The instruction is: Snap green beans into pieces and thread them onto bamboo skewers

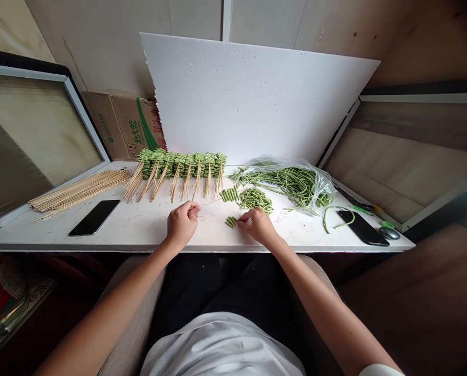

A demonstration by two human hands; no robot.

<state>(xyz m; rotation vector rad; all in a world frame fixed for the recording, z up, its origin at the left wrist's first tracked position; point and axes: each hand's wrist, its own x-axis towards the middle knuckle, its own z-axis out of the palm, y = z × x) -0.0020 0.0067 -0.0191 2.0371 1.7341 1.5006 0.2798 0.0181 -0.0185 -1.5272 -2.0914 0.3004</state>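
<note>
My left hand (pixel 182 222) is closed around the lower end of a thin bamboo skewer (pixel 210 202). At the skewer's far end sits a row of cut green bean pieces (pixel 229 195). Fingers bent together, my right hand (pixel 257 224) pinches at the edge of a short row of bean pieces (pixel 231 222) lying on the white table (pixel 210 235). Just beyond that hand is a loose pile of cut bean pieces (pixel 256 199). Stacked bean skewers (pixel 182 164) stand along the back left, their bare stick ends pointing towards me.
Loose bamboo skewers (pixel 80 190) lie at the left, beside a black phone (pixel 94 218). Whole long beans (pixel 292 183) spill from a clear plastic bag (pixel 322 183) at the right. Another phone (pixel 362 228) lies near the right edge. A white foam board (pixel 257 99) leans behind.
</note>
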